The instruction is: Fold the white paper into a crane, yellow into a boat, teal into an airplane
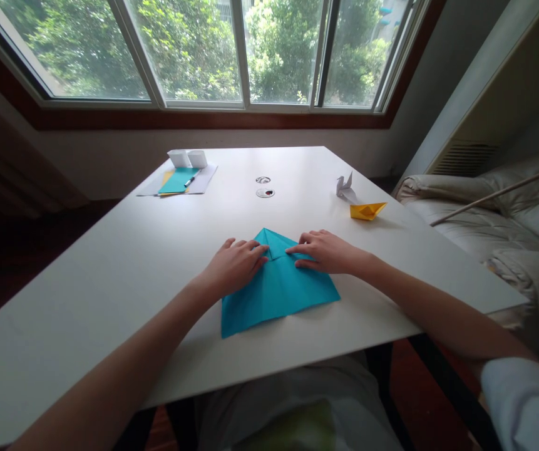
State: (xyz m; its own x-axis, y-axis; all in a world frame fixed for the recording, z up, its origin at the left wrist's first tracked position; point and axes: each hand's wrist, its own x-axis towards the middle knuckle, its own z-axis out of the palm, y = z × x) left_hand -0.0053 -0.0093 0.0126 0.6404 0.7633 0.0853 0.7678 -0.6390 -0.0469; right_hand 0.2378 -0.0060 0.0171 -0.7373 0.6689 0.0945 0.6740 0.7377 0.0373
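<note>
A sheet of blue paper [278, 288] lies near the front edge of the table, its far end folded to a point with a small flap near the tip. On the left side of that folded tip rests my left hand [238, 263], its fingers spread over the paper. From the other side my right hand [323, 250] lies on the paper, fingers stretched toward the flap. Both hands touch the sheet from above, and neither is wrapped round it. Parts of the paper's side edges are hidden under the hands.
On the white table [133, 275], a white paper crane [345, 188] and a yellow paper boat [367, 212] stand at right. Far left are blue paper [178, 180] on other sheets, a pen [190, 180] and two white containers [188, 159]. Two round table fittings [264, 193] sit mid-table.
</note>
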